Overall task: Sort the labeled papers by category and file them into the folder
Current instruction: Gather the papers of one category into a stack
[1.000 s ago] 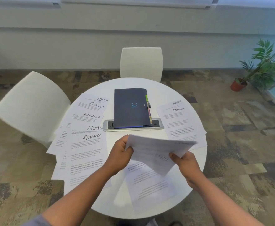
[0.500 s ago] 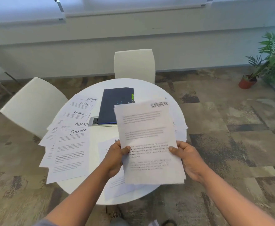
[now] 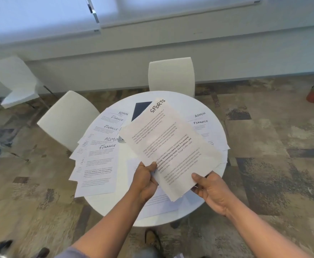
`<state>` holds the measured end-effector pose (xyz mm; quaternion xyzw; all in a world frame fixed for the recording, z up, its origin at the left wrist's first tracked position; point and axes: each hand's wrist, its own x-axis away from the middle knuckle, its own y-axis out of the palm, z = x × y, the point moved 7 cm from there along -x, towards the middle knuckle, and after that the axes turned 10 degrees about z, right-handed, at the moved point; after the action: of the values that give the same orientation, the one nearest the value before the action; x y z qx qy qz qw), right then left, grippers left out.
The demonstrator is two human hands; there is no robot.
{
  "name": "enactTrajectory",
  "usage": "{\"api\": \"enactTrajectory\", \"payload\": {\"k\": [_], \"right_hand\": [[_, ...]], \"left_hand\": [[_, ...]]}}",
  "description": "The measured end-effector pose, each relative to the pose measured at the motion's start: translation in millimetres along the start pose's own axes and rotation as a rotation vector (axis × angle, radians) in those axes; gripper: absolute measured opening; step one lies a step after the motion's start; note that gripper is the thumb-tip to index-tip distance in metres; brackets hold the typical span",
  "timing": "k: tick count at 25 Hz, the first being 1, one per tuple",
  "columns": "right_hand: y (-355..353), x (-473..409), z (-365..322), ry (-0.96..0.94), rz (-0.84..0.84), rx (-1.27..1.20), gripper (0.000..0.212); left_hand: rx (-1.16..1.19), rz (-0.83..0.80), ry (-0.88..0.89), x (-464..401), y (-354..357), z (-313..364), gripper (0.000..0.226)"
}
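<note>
Both hands grip a sheet headed SPORTS (image 3: 168, 146) above the round white bench (image 3: 215, 116): the left hand (image 3: 145, 180) pinches its lower left edge, the right hand (image 3: 211, 189) its bottom corner. ADMIN and FINANCE sheets (image 3: 98, 157) fan across the bench's left side (more lie right), the dark folder (image 3: 140, 109) beyond. White chairs (image 3: 67, 116) stand on patterned carpet (image 3: 273, 164).

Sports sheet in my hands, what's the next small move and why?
Probably set the SPORTS sheet, pinched by the left hand and right hand, on bare table as its own pile: the visible labels on the sheets lying there read ADMIN or FINANCE.
</note>
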<state>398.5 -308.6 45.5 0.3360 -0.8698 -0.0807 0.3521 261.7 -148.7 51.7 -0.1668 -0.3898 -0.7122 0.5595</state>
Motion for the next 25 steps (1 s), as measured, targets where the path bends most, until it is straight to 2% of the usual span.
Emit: {"api": "enactTrajectory", "payload": {"k": [2,6,8,10,12,13,16,21,25], "right_hand": [[9,-7,3,-0.011,0.072,0.037,0.029],[12,-29,0,-0.073,0.189,0.239,0.027],[16,-36,-9,-0.109,0.218,0.316,0.028],[26,-38,-15,-0.159,0.207,0.396,0.03],[38,-45,-14,-0.194,0.19,0.486,0.031],[48,-51,-12,-0.202,0.186,0.53,0.031],[67,-66,-3,-0.208,0.204,0.623,0.029],[82,-87,20,-0.214,0.288,0.565,0.028],[77,-95,54,-0.126,0.359,0.59,0.03]], "left_hand": [[-0.013,-0.028,0.001,3,-5,2,0.039],[-0.089,0.12,0.083,-13,-52,33,0.047],[-0.188,0.246,0.226,-33,-85,75,0.071],[-0.46,0.259,0.42,-51,-105,123,0.085],[-0.692,0.119,0.481,-68,-106,146,0.077],[-0.771,0.042,0.491,-75,-105,151,0.063],[-0.793,-0.003,0.499,-94,-109,157,0.019],[-0.743,0.012,0.505,-130,-134,157,0.025],[-0.83,0.009,0.419,-153,-160,136,0.017]]}}
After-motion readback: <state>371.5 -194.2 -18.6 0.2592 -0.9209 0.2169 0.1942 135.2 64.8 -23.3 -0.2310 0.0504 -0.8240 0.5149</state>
